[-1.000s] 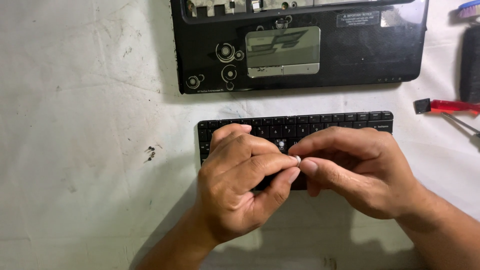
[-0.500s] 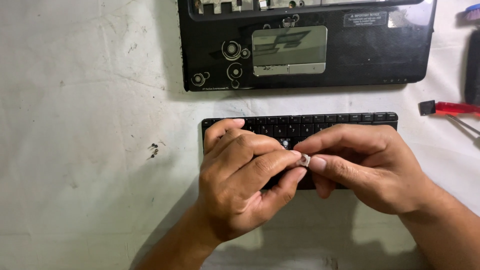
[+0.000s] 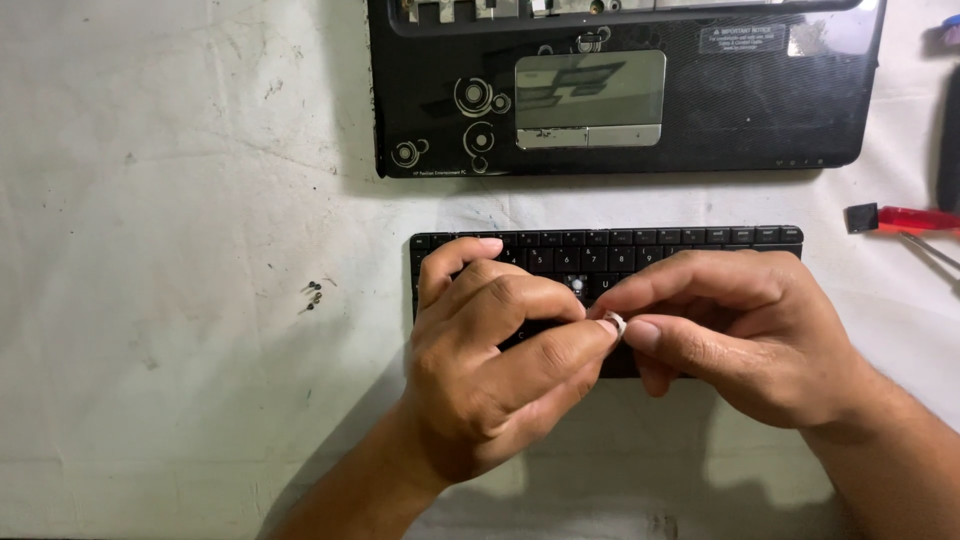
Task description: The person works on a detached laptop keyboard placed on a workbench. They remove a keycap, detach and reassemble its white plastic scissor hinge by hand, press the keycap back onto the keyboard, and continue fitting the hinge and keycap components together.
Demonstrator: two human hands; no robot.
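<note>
Bench (image 3: pixel 150 300): white, stained cloth-like cover, carrying everything in view.
Laptop shell (image 3: pixel 780 110): black palm-rest half with a grey touchpad, lying at the far side, well apart from the hands.
Keyboard (image 3: pixel 700 240): loose black keyboard lay flat near the middle, its near part hidden under both hands; one socket among the keys showed pale where a cap was missing.
Left hand (image 3: pixel 490 370): rested over the keyboard's left part, thumb and forefinger pressed together on a small pale key part (image 3: pixel 614 323).
Right hand (image 3: pixel 740 340): met it from the right, its grip also pinching that same part, just above the keys.
Screwdriver (image 3: pixel 915 220): red handle at the right edge.
Screws (image 3: pixel 313 293): tiny dark ones lay left of the keyboard.
Risk: the part looked small and springy; a slipped pinch could flick it off the bench, and too much squeeze might snap it.
</note>
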